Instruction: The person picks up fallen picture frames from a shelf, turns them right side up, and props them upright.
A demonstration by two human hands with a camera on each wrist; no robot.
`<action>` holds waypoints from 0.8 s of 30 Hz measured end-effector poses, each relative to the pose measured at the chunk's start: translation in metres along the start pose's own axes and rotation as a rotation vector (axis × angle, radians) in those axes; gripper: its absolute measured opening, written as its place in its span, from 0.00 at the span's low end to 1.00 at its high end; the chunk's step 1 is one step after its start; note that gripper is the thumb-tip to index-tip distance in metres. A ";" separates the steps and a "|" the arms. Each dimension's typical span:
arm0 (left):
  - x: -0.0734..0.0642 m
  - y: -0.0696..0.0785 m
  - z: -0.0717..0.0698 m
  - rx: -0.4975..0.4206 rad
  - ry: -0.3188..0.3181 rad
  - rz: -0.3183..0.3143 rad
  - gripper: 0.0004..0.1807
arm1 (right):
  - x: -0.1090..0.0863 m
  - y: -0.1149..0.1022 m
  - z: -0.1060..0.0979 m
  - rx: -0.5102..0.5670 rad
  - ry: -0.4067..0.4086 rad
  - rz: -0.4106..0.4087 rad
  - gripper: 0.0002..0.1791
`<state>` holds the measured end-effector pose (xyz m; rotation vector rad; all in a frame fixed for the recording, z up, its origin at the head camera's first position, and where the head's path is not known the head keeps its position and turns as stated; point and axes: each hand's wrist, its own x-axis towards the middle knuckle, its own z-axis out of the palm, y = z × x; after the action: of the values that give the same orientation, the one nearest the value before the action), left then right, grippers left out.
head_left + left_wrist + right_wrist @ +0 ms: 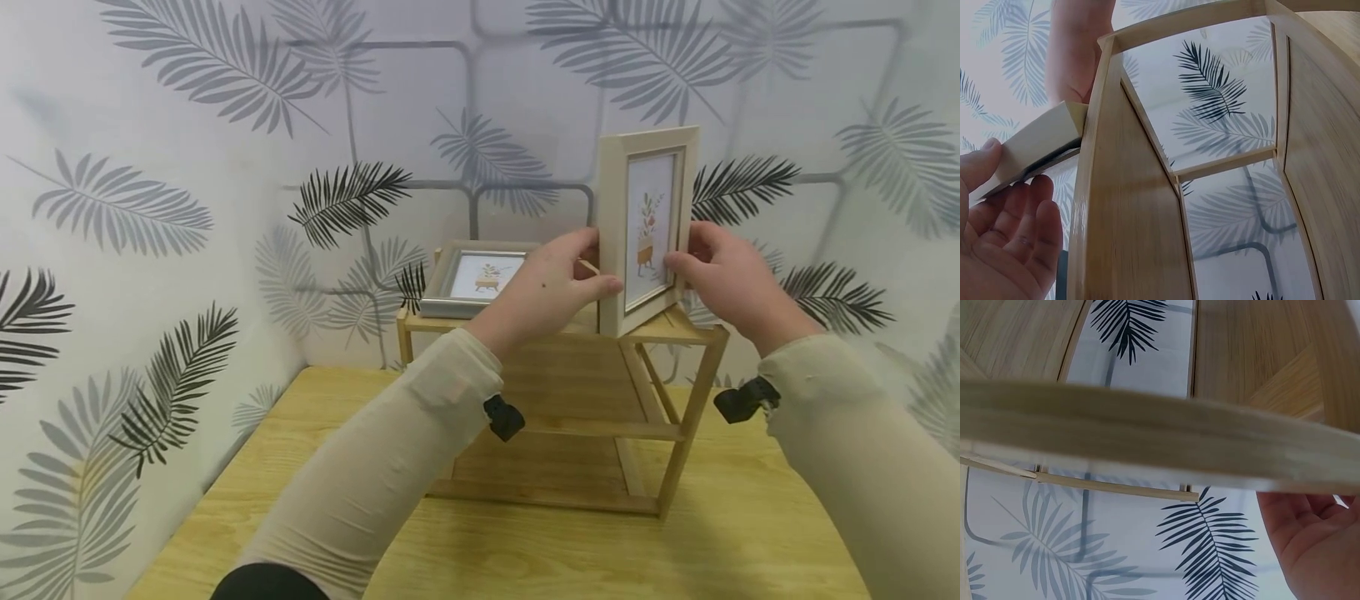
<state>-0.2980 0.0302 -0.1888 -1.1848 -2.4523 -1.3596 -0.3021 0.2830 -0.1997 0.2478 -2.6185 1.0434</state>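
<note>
A cream picture frame (612, 242) with a potted-plant print stands upright, angled, at the right end of a wooden shelf rack's top (675, 327). My left hand (551, 279) grips its left side, thumb in front and fingers behind. On the opposite edge, my right hand (731, 271) pinches it with the thumb over the front. In the left wrist view the frame's edge (1038, 140) lies between the left thumb and fingers. The right wrist view shows only part of the right hand (1322, 544) beyond a rack bar. A second, silver-edged picture frame (450, 307) lies flat on the top's left side.
The wooden rack has lower shelves (540, 467) and slanted legs (686, 442). It stands on a yellow wood-grain table (360, 542). Behind it rises a wall (420, 100) with leaf patterns. Each sleeve carries a black wrist camera mount (504, 418).
</note>
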 end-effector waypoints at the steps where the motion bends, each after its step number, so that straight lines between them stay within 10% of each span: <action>1: 0.000 0.000 0.001 -0.001 0.001 0.002 0.24 | 0.001 0.000 0.000 0.002 -0.005 0.000 0.38; 24: 0.010 0.015 0.024 0.084 0.015 0.074 0.27 | 0.016 0.004 0.002 0.061 -0.085 -0.067 0.33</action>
<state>-0.2883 0.0585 -0.1886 -1.2280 -2.4040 -1.2293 -0.3186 0.2838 -0.1976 0.3999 -2.6352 1.1142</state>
